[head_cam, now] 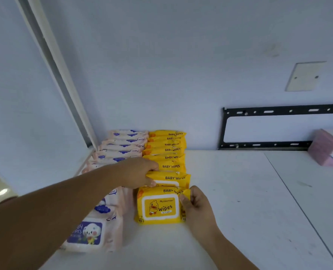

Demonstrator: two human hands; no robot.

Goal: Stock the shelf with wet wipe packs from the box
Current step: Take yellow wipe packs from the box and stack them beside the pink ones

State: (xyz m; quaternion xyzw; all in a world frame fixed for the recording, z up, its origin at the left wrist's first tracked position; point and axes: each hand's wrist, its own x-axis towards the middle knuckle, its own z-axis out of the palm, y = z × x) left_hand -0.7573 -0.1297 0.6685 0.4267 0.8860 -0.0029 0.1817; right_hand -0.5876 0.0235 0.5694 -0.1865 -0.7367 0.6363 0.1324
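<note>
Two rows of wet wipe packs stand on a white shelf (230,191): a pink row (122,147) on the left and a yellow row (167,151) beside it, both running back to the wall. My right hand (195,206) pinches the right edge of the front yellow pack (158,208), which faces me with a duck label. My left hand (140,172) reaches across the pink row and grips the left end of the second yellow pack (169,178). The front pink pack (87,234) leans toward me. No box is in view.
A pink carton (326,147) sits at the far right of the shelf. A black metal bracket (278,127) and a blank cover plate (305,76) are on the wall behind. A white post (60,75) rises at the left corner. White shelf surface stretches to the right of the yellow row.
</note>
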